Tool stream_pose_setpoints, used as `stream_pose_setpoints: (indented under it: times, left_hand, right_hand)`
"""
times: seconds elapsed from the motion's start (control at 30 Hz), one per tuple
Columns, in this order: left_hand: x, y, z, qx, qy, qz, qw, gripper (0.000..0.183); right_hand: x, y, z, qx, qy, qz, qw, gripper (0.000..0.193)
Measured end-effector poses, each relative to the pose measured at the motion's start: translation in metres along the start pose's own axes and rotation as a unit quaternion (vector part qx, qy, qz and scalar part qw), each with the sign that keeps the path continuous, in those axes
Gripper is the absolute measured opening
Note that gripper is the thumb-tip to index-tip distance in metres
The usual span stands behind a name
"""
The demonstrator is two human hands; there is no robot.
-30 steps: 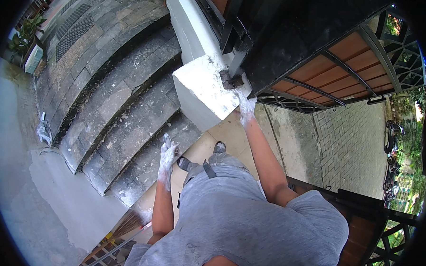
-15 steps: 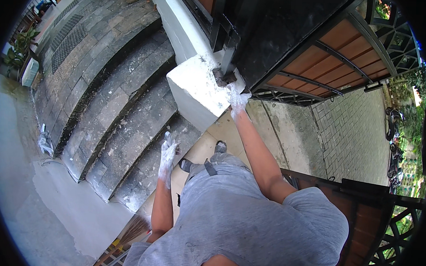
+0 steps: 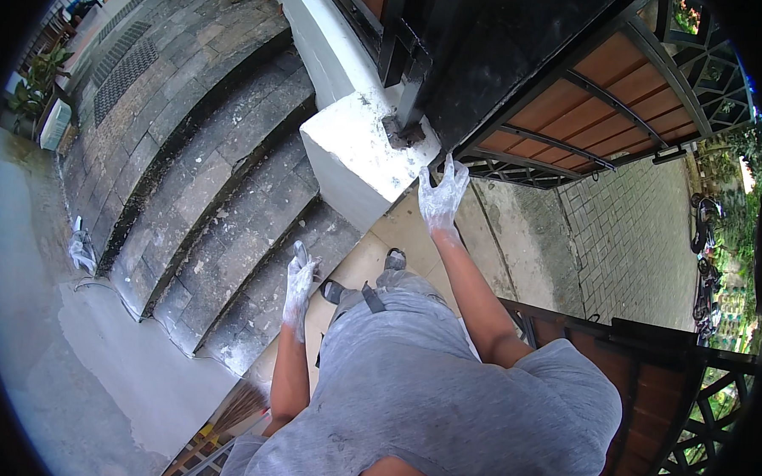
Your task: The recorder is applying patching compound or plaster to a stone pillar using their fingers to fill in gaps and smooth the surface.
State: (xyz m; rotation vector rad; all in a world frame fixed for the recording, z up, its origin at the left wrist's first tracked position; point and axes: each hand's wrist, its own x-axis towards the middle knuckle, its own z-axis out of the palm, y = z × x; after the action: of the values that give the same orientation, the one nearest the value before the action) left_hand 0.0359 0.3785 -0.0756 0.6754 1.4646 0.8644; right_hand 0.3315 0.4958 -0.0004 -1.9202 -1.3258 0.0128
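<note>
My right hand, coated in white powder or paste, is held up with its fingers spread and nothing visible in them. It is just in front of the white pillar and does not appear to touch it. A rough dark hollow is broken into the pillar's top, where a metal post stands. My left hand, equally white, hangs over the lowest stone step. One finger points out while the others curl loosely, and I see nothing held in it.
Curved grey stone steps rise on the left beside a pale wall. A black gate with brown panels slants across the upper right, above a paved drive. A broom head lies low on the left.
My right hand has drawn back from the hollow in the pillar, toward me and slightly right, and its fingers have spread. The left hand has barely moved.
</note>
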Motion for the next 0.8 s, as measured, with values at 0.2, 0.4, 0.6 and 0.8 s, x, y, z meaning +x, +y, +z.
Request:
stream_pose_setpoints:
  times: [0.2,0.4,0.6,0.8]
  left_hand:
    - [-0.001,-0.003,0.000,0.009,0.013,0.008,1.000,0.014]
    - [0.006,0.002,0.002,0.020,-0.001,0.016,1.000,0.015]
    - [0.008,0.006,0.008,0.016,0.006,0.004,1.000,0.015]
    - [0.010,-0.005,0.009,0.034,-0.001,-0.001,0.999,0.014]
  right_hand:
    - [0.001,0.000,-0.009,-0.024,-0.005,-0.066,0.998,0.043]
    - [0.012,-0.012,0.001,-0.052,-0.066,-0.128,0.988,0.034]
    - [0.013,-0.011,0.005,-0.051,-0.103,-0.093,0.989,0.037]
    - [0.010,-0.008,0.006,-0.103,-0.086,-0.151,0.979,0.038]
